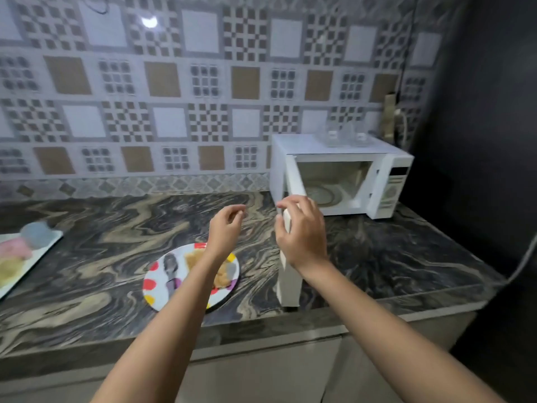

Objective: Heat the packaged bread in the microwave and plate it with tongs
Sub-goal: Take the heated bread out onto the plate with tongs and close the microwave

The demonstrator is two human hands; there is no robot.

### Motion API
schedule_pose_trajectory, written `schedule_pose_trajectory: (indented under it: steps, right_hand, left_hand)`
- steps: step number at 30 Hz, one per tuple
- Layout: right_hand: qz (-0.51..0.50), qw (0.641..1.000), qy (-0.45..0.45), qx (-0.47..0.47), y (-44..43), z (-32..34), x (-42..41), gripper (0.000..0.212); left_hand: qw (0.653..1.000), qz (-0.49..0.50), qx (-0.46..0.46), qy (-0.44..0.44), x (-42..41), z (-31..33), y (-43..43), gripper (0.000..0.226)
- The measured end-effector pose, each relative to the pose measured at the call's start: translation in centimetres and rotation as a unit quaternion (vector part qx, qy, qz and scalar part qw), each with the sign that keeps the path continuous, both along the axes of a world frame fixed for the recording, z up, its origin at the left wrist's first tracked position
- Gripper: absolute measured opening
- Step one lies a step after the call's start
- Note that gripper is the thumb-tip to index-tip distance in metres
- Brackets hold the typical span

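Holding the edge of the open microwave door point(287, 257), the right hand point(302, 234) has its fingers point(286, 203) curled around the top of it. The left hand point(226, 228) hangs in the air above the plate point(154, 286), with its fingers loosely bent and nothing in them.

The white microwave point(340, 175) sits at the back of the dark swirly tabletop point(101, 228), and its door swings far out toward the person. Inside, I can see only the round glass tray. No food seems to be in there.

The bread point(193, 258) looks like it is already on the plate, partly hidden by the left arm. A gray tool lies on the plate beside it; these may be the tongs point(171, 271), but the picture is too blurry to be sure.

So the heating and plating look done. I think the step now is closing the microwave. For that, the right hand needs to push the door around to the right until it shuts. The left arm should stay out of the way and not bump the plate.
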State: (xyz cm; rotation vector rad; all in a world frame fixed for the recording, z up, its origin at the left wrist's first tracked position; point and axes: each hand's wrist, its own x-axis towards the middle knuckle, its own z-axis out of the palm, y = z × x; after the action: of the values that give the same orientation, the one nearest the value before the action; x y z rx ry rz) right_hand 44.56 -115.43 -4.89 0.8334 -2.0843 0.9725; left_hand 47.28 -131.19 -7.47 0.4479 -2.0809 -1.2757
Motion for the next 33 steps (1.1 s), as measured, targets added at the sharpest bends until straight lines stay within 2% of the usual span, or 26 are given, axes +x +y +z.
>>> schedule_pose_trajectory:
  steps: [6,11,17,22,25,28,33]
  right_hand:
    - [0.019,0.996,-0.007,0.086,0.8,-1.4,-1.9,0.036]
    - [0.061,0.995,0.040,0.074,2.3,-1.6,-3.8,0.030]
    - [0.033,0.991,0.121,0.036,7.6,-2.9,-7.8,0.025]
    - [-0.070,0.989,0.127,0.023,12.5,-3.3,-12.3,0.025]
    - [-0.108,0.990,0.094,0.004,14.6,-3.6,-15.6,0.027]
    - [-0.124,0.990,0.059,-0.033,15.8,-3.8,-19.5,0.027]
    - [-0.111,0.990,0.066,-0.062,17.3,-4.1,-26.6,0.026]
  left_hand:
    - [0.996,-0.088,-0.014,0.008,-6.6,1.9,2.4,0.026]
    - [0.988,-0.147,-0.036,0.035,-11.7,2.1,3.9,0.029]
    - [0.974,-0.198,-0.075,0.080,-16.1,1.0,6.7,0.030]
    - [0.966,-0.175,-0.174,0.073,-19.7,1.0,10.3,0.035]
    - [0.958,-0.171,-0.224,0.055,-22.4,1.3,11.8,0.037]
    - [0.948,-0.156,-0.274,0.045,-24.9,1.7,12.7,0.038]
    - [0.937,-0.107,-0.330,0.049,-29.0,1.5,13.9,0.036]
